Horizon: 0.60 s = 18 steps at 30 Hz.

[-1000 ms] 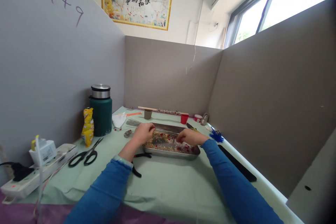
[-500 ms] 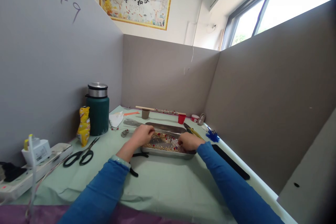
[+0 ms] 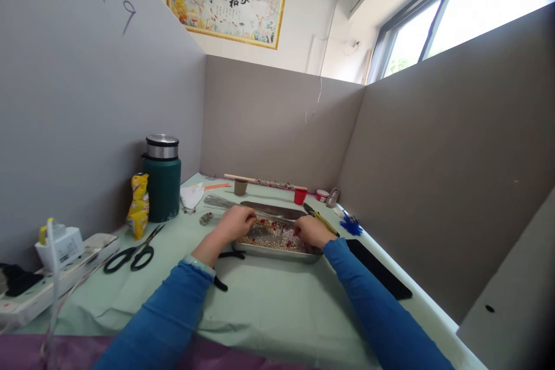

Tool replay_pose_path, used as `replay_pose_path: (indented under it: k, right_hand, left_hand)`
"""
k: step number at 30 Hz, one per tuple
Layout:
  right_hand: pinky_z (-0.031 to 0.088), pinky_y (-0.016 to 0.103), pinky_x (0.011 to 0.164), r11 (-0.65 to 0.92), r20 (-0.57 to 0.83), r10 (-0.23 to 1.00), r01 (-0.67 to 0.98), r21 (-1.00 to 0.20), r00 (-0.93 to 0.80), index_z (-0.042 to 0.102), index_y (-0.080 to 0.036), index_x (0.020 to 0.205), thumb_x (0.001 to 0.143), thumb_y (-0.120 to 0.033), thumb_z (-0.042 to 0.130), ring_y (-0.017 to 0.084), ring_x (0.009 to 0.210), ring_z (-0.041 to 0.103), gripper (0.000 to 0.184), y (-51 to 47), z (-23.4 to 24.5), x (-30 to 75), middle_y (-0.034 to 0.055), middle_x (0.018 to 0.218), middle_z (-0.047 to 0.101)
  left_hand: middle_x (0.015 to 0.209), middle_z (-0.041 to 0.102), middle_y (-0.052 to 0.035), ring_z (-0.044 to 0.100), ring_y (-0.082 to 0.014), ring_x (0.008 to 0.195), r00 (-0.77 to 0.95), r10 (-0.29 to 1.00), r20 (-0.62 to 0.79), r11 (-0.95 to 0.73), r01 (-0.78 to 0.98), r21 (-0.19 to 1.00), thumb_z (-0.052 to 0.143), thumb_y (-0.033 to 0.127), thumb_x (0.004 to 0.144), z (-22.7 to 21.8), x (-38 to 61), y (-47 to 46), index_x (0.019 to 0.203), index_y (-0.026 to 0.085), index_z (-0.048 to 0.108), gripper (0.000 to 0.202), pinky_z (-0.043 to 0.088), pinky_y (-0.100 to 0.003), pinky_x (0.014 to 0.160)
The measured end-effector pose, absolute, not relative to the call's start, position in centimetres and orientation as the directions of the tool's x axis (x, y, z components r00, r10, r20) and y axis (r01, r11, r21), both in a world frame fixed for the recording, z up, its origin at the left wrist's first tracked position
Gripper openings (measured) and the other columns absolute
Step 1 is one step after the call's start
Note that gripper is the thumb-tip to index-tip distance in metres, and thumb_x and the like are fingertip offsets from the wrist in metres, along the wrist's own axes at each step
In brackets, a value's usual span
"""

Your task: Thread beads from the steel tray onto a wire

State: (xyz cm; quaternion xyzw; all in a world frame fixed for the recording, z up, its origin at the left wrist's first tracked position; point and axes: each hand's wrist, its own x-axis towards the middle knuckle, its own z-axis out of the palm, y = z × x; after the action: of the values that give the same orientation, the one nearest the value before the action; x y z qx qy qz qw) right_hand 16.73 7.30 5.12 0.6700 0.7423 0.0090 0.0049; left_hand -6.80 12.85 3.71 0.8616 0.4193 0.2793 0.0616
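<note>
A shallow metal tray (image 3: pixel 277 254) holds many small beads (image 3: pixel 273 234) in gold, red and clear tones. Over its left side is my left hand (image 3: pixel 236 222), thumb and fingertips pinched together. My right hand (image 3: pixel 313 232) is over the tray's right end with its fingers curled closed, close to the clear beads. Whatever either hand pinches is too small or hidden to make out. A bundle of thin wires (image 3: pixel 219 202) lies behind my left hand and reaches across the tray's far part. Yellow-handled pliers (image 3: pixel 323 221) lie just beyond my right hand.
Scissors (image 3: pixel 137 254), a green flask (image 3: pixel 163 188) and a power strip (image 3: pixel 95 248) are on the left. Behind the tray stand a brown cup (image 3: pixel 240 187) and a red cup (image 3: pixel 300 196). Right lies a black strip (image 3: pixel 379 269). Black-handled pliers (image 3: pixel 220 283) lie partly under my left forearm.
My right hand has risen slightly and moved a little away from me over the tray. My left hand stays nearly still. The whole view has shifted slightly.
</note>
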Motion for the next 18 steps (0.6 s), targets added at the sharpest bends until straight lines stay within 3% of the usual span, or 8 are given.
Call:
replay_pose_path:
  k: [5, 10, 13, 15, 18]
  right_hand:
    - [0.041, 0.022, 0.068, 0.15, 0.013, 0.989, 0.989, -0.001, -0.15, 0.069, -0.022, 0.092, 0.072, -0.014, 0.057, 0.019, 0.084, 0.06, 0.025, 7.6, 5.1, 16.2, 0.0068, 0.093, 0.067]
    - [0.041, 0.024, 0.066, 0.122, 0.028, 0.992, 0.993, 0.002, -0.122, 0.071, -0.015, 0.081, 0.069, -0.009, 0.057, 0.02, 0.079, 0.061, 0.019, 7.4, 5.2, 15.7, 0.0114, 0.086, 0.068]
    - [0.042, 0.019, 0.062, 0.202, -0.018, 0.979, 0.975, -0.095, -0.205, 0.069, -0.021, 0.092, 0.074, -0.017, 0.055, 0.013, 0.071, 0.061, 0.023, 7.0, 5.5, 15.4, 0.0043, 0.087, 0.068]
    - [0.041, 0.018, 0.058, 0.23, -0.08, 0.967, 0.964, -0.133, -0.242, 0.07, -0.022, 0.089, 0.072, -0.019, 0.058, 0.012, 0.067, 0.061, 0.021, 6.8, 5.5, 15.4, 0.0022, 0.082, 0.069]
    - [0.042, 0.022, 0.06, 0.171, -0.064, 0.982, 0.983, -0.064, -0.175, 0.071, -0.015, 0.078, 0.066, -0.01, 0.058, 0.018, 0.071, 0.062, 0.018, 6.9, 5.3, 15.5, 0.0095, 0.08, 0.069]
  left_hand:
    - [0.073, 0.066, -0.005, 0.059, -0.0177, 0.073, 0.459, 0.788, 0.41, -0.607, 0.69, 0.394, 0.053, 0.027, 0.076, 3.9, -6.8, 12.6, 0.075, 0.021, 0.068, 0.017, 0.038, -0.023, 0.066]
    - [0.075, 0.067, -0.0054, 0.058, -0.0176, 0.073, 0.477, 0.777, 0.41, -0.619, 0.699, 0.358, 0.051, 0.027, 0.077, 3.8, -6.9, 12.6, 0.077, 0.021, 0.068, 0.019, 0.037, -0.023, 0.065]
    - [0.074, 0.066, -0.0053, 0.057, -0.017, 0.069, 0.492, 0.763, 0.418, -0.63, 0.709, 0.315, 0.048, 0.028, 0.078, 3.6, -6.9, 12.7, 0.076, 0.021, 0.068, 0.021, 0.035, -0.023, 0.06]
    - [0.074, 0.066, -0.0051, 0.056, -0.0168, 0.067, 0.494, 0.759, 0.424, -0.634, 0.709, 0.308, 0.047, 0.028, 0.079, 3.5, -6.9, 12.8, 0.076, 0.021, 0.067, 0.022, 0.034, -0.024, 0.058]
    - [0.074, 0.067, -0.0049, 0.057, -0.0164, 0.068, 0.497, 0.758, 0.422, -0.639, 0.694, 0.33, 0.048, 0.027, 0.078, 3.6, -6.9, 12.8, 0.074, 0.02, 0.067, 0.021, 0.035, -0.023, 0.059]
